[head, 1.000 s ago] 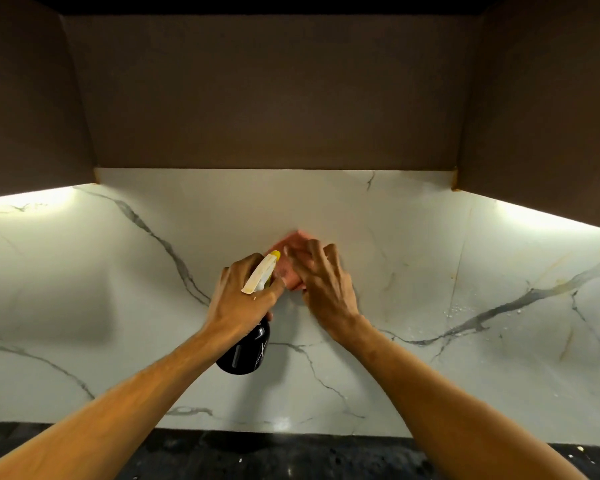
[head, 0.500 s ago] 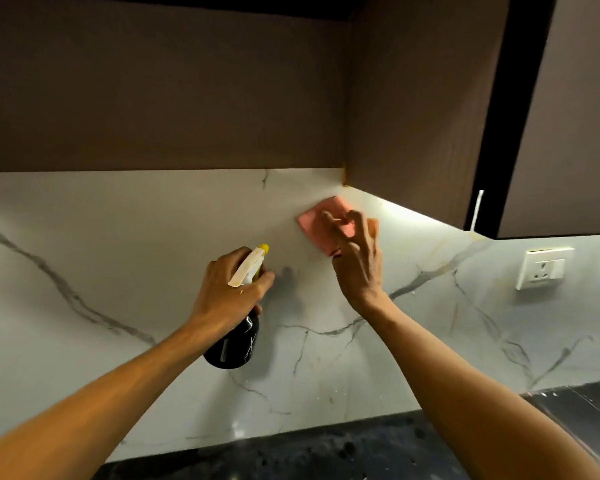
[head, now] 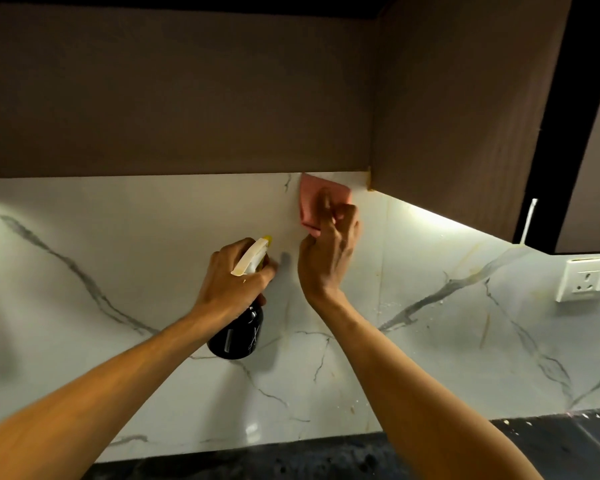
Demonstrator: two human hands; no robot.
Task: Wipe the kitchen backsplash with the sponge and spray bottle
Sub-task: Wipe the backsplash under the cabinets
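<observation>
My right hand point(head: 329, 258) pins the pink sponge point(head: 312, 199) with bent fingers to the backsplash point(head: 153, 237), just under the cabinet point(head: 187, 98); further below the cabinet, my left hand point(head: 232, 282) grips the spray bottle point(head: 238, 334)

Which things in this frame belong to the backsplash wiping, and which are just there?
In use:
- pink sponge, held to the wall by the right hand
- spray bottle, gripped by the left hand
- marble backsplash

Not involved:
- wall socket
- upper cabinets
- dark countertop
</observation>
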